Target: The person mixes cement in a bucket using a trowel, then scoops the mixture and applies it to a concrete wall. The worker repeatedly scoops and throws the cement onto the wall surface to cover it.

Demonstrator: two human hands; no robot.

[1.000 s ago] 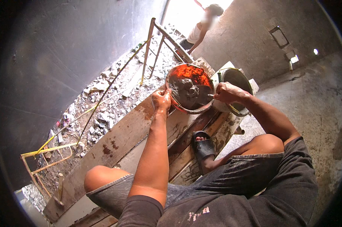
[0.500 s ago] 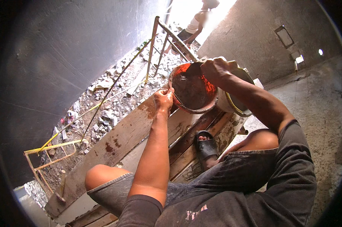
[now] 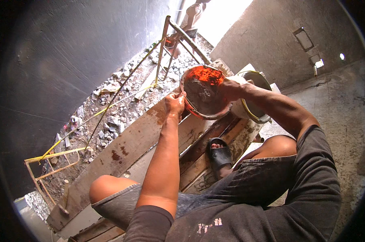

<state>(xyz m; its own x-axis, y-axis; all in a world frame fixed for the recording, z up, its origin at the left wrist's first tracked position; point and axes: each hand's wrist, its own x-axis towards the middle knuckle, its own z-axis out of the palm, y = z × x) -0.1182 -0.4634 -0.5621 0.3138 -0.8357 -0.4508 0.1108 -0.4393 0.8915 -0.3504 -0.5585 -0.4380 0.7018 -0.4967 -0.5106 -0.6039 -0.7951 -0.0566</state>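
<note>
My left hand (image 3: 175, 104) is closed on the near-left rim of an orange bucket (image 3: 206, 75), thumb over the edge. Wet grey mortar (image 3: 204, 97) lies inside it, and the bucket tilts toward me. My right hand (image 3: 232, 88) reaches over the right rim into the bucket with curled fingers; what they hold, if anything, is hidden. Right behind that hand stands a pale bucket (image 3: 249, 111) with a grey-coated inside. Both buckets rest at the end of wooden planks (image 3: 128, 139).
I sit on the planks, one sandalled foot (image 3: 219, 155) on them. Metal scaffold frames (image 3: 166, 48) rise at the far end and lower left. Broken rubble (image 3: 114, 121) covers the ground below. Walls flank both sides. Another person (image 3: 190, 18) stands beyond with an orange bucket (image 3: 170, 42).
My right hand has dropped from the bucket's far rim to its right side, and the dark thing by its fingers no longer shows. The other person has moved left and straightened somewhat.
</note>
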